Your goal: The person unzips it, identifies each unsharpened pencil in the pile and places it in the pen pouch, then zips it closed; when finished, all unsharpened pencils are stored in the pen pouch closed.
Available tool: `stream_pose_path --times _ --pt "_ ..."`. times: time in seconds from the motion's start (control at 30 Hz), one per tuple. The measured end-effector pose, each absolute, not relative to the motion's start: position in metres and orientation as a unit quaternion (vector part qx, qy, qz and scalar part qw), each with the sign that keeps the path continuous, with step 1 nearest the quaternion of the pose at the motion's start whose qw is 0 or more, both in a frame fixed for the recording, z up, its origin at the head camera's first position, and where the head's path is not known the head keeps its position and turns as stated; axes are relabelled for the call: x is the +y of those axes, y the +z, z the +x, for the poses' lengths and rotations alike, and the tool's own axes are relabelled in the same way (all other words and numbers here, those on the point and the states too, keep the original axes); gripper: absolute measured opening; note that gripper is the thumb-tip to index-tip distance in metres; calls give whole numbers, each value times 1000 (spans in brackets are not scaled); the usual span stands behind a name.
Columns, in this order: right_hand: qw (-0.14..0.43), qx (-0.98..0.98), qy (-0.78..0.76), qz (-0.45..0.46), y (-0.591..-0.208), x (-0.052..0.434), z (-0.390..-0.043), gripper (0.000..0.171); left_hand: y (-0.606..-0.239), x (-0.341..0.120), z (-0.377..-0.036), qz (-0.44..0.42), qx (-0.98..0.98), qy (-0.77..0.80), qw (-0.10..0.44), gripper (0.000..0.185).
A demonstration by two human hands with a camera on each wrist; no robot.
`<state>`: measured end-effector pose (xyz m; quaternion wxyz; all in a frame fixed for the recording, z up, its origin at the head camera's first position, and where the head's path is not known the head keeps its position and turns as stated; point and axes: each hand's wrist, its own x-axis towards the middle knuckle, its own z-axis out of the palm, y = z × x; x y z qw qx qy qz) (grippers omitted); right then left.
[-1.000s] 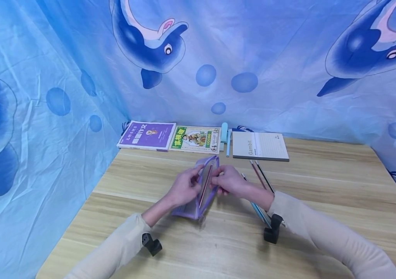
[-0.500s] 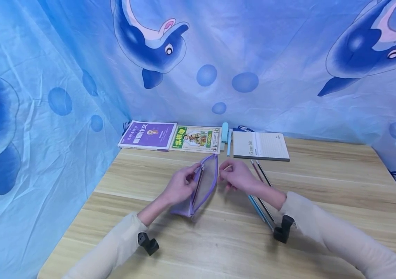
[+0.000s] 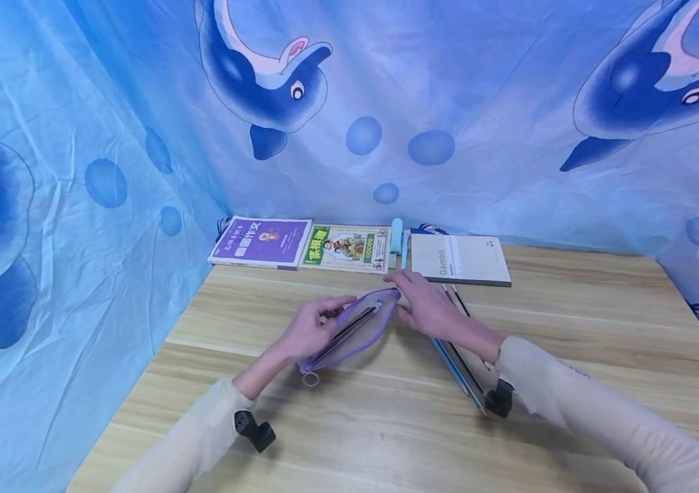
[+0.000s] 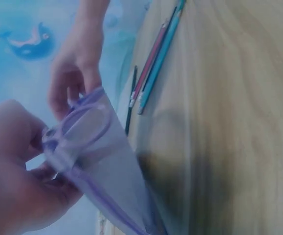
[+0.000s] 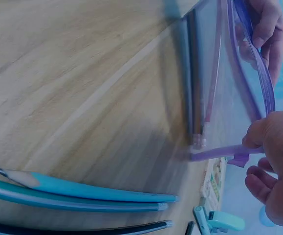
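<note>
A see-through pencil case [image 3: 364, 346] with purple edging stands unzipped between the hands, a ring hanging from its zip at the near end. Inside it lie several pencils [image 5: 196, 78], visible through its wall. My left hand [image 3: 309, 329] grips the case's left side near that end. At the far corner my right hand [image 3: 426, 306] pinches the edge, thumb on the purple trim. Beside my right forearm, several loose pencils rest on the table, among them a light blue pencil [image 5: 92, 189] and a dark pencil [image 5: 77, 228]. The forearm covers part of them in the head view.
Along the back of the wooden table [image 3: 583, 329] lie a purple book [image 3: 263, 241], a green and cream book [image 3: 347, 247] and a Gambit notebook [image 3: 460, 258]. Light blue stationery items [image 3: 396, 236] sit between them. A dolphin-print curtain [image 3: 478, 82] hangs behind and at the left.
My right hand has moved from inside the case's opening, briefly apart from it, to its far corner. The case has turned, its far end going right, and the pencils inside have shifted.
</note>
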<state>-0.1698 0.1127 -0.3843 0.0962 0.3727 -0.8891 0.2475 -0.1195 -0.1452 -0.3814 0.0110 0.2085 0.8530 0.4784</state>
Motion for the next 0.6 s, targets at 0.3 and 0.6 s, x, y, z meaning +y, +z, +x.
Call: stream_pose_path --times 0.3,0.6 --pt "57 -857 321 400 -374 110 -179 29 -369 -173 -128 135 841 518 84 39" --pt "16 -875 342 342 -372 112 -187 23 -390 -228 -125 2 776 630 40 38"
